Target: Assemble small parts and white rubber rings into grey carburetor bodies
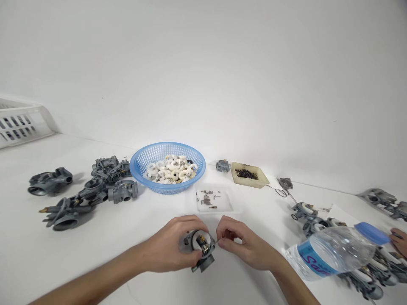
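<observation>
Your left hand (pixel 173 245) grips a grey metal carburetor (pixel 201 244); your right hand (pixel 243 245) curls beside it, holding what, I cannot tell.

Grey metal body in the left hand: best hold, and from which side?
I'd pinch the outer walls of the grey metal body from its left, as the left hand does, thumb near, fingers far: its round opening faces up, so the white ring stays mostly clear for the right hand.
</observation>
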The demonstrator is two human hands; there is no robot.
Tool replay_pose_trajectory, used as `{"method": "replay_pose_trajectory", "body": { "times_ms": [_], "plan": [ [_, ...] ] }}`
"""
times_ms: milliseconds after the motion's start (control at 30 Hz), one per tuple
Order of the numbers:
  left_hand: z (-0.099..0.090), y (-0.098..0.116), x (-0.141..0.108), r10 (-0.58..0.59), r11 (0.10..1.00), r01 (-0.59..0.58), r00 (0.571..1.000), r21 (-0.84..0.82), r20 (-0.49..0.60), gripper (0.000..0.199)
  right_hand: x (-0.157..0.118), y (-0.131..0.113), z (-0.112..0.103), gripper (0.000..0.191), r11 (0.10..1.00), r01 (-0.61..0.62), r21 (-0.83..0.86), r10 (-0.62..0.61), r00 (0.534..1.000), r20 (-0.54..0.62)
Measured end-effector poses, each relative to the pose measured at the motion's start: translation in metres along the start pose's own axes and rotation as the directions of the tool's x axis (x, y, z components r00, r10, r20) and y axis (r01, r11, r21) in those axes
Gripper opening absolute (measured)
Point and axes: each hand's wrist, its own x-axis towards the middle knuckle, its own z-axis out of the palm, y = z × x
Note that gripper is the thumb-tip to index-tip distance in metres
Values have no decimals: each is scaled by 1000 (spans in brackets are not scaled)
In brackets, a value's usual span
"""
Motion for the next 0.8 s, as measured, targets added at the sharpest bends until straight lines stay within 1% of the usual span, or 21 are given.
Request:
{"method": "replay_pose_trajectory", "body": {
  "times_ms": [100, 233, 333, 433, 500, 633, 733, 800],
  "plan": [
    [-2, 1, 1, -7, 1000, 7, 1000, -19, 17, 42, 0, 0, 1, 16, 1000, 0, 4, 0, 1000, 5],
    [-5, -6, 1, 12, 998, -8, 998, -66, 63, 37, -1, -6, 3, 12, 1000, 1, 5, -1, 1000, 4],
    [-10, -11, 1, -2, 993, 15, 994, -115, 109, 34, -3, -12, 4, 11, 1000, 6, 3, -6, 1000, 9],
    [-14, -14, 1, -20, 990, 37, 992, -133, 124, 36, -4, -16, 3, 14, 1000, 10, 4, -10, 1000, 8],
    [-15, -15, 1, -21, 991, 36, 993, -131, 115, 37, -4, -16, 3, 14, 1000, 10, 8, -10, 1000, 0],
    [-13, -15, 0, -22, 996, 27, 998, -87, 58, 38, -1, -10, 3, 12, 1000, 11, 20, -10, 999, -41],
    [-11, -13, -2, -22, 998, 23, 999, -52, 31, 40, 0, -8, 5, 16, 999, 42, 26, -40, 996, -83],
    [-10, -11, -3, -10, 999, 11, 1000, -46, 29, 40, -1, -9, 6, 15, 998, 65, 23, -63, 993, -97]
  ]
}}
